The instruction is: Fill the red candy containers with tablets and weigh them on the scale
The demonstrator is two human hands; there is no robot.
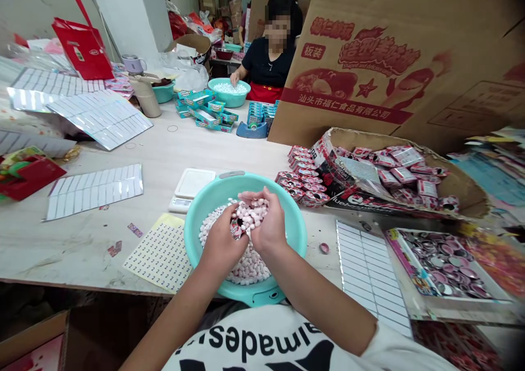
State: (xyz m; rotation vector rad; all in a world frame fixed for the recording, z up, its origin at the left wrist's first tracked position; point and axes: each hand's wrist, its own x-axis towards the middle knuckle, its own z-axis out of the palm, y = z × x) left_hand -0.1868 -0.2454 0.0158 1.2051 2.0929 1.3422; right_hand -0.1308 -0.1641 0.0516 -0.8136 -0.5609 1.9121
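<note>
Over the teal basin [295,234] at the table edge: the right hand [268,226] is cupping a heap of pink-white candies [251,213], and the left hand [221,239] is pinching a small tin [237,230] beneath it. Pouring slowly, low over the basin, seems best. The basin is holding loose candies; the cardboard box [467,187] is holding wrapped pink packs [404,168]; the tray [396,245] is holding round lids [443,261].

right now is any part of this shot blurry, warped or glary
Head view: sharp at the hands over the teal basin; edges bend and smear, notably the tray of round lids at right; glare whitens the label sheets at left; lighting is even, shadows soft.
</note>
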